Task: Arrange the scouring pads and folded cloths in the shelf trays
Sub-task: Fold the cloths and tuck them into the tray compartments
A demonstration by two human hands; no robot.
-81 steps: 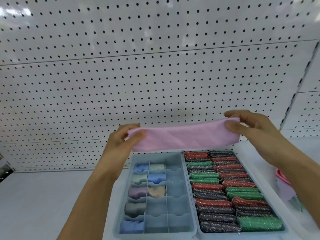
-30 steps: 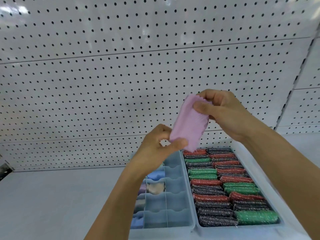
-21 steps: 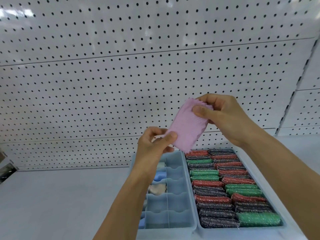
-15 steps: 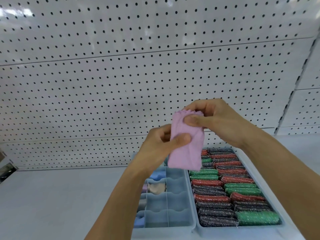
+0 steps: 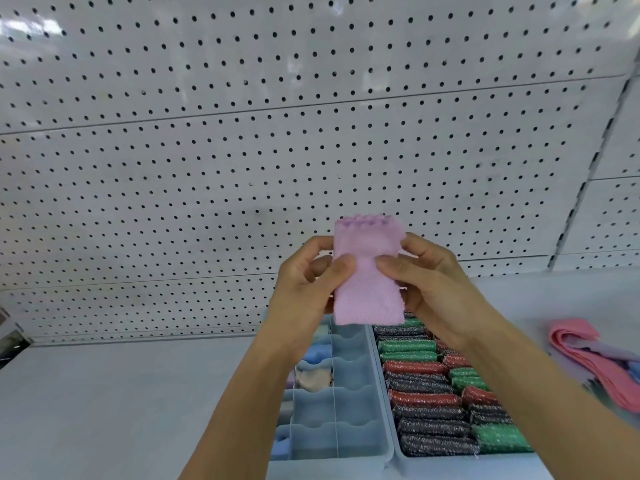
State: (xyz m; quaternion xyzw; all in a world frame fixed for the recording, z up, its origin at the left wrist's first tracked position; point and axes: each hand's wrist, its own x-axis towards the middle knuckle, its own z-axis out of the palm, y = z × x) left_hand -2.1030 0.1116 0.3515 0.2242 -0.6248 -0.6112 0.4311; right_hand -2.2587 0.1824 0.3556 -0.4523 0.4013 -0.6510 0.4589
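I hold a folded pink cloth (image 5: pixel 365 292) upright in front of the pegboard, above the trays. My left hand (image 5: pixel 308 289) pinches its left edge with thumb on the front, and my right hand (image 5: pixel 429 282) pinches its right edge the same way. Below stands a light blue divided tray (image 5: pixel 349 441); folded cloths (image 5: pixel 313 377) lie in its left compartments, partly hidden by my left arm. To its right, a second tray (image 5: pixel 450 462) is packed with rows of red, green and dark glittery scouring pads (image 5: pixel 426 400).
A white pegboard wall (image 5: pixel 277 150) rises behind the grey shelf (image 5: pixel 104 410). A loose pile of pink and lilac cloths (image 5: pixel 595 358) lies on the shelf at the right. A dark object (image 5: pixel 10 341) sits at the far left edge.
The long pink cloth was stretched between both hands, then folded over into a short upright bundle. Both hands came together at its middle, and the loose cloth pile came into view at right.
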